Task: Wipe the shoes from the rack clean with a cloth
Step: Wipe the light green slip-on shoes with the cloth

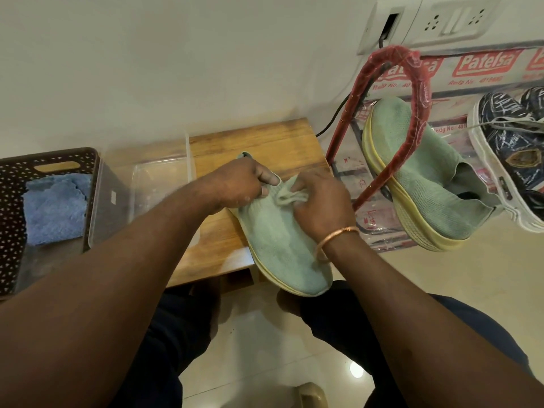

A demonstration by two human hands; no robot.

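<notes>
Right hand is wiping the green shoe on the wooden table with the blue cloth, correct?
No. The head view shows the right hand wiping the green shoe with a pale cloth; the blue cloth lies in the brown basket.

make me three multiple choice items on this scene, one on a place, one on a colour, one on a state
1. Where does the blue cloth lie?
A on the wooden table
B in the brown basket
C on the red rack

2. What colour is the upper of the shoe under the hands?
A navy
B white
C pale green

3. What is the right hand doing?
A gripping a pale cloth against the shoe
B hanging idle
C holding the rack

Answers: B, it sits inside the basket; C, its knit upper is pale green; A, the hand curls round the cloth on the shoe.
</notes>
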